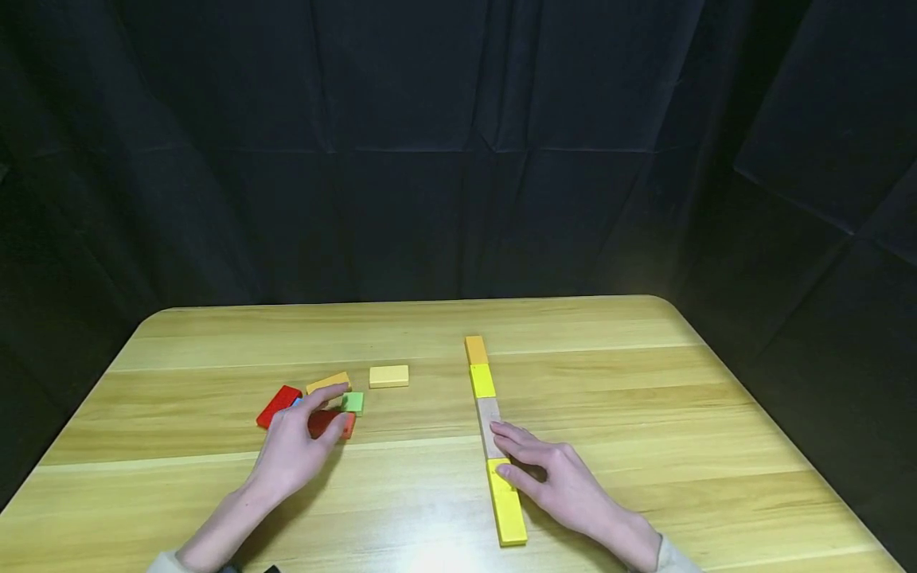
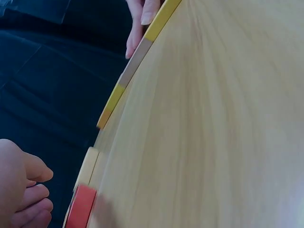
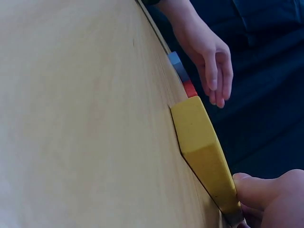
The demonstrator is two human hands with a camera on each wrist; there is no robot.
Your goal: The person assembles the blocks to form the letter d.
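My left hand (image 1: 292,450) hovers over a small group of blocks, thumb and fingers spread apart with nothing between them. Beneath and around it lie a red block (image 1: 278,407), an orange block (image 1: 329,382), a green block (image 1: 353,403) and a second red block (image 1: 349,428), partly covered by the hand. My right hand (image 1: 562,479) rests along a straight row of blocks. Its thumb touches a yellow block (image 1: 509,517) at the near end, and its fingertips lie on the greyish block (image 1: 488,412). Farther along the row come another yellow block (image 1: 483,381) and an orange block (image 1: 476,350).
A cream block (image 1: 389,376) lies between the left group and the row. A sliver of a blue block (image 1: 297,402) shows beside the left hand. The wooden table (image 1: 645,382) is backed by a dark curtain (image 1: 401,159).
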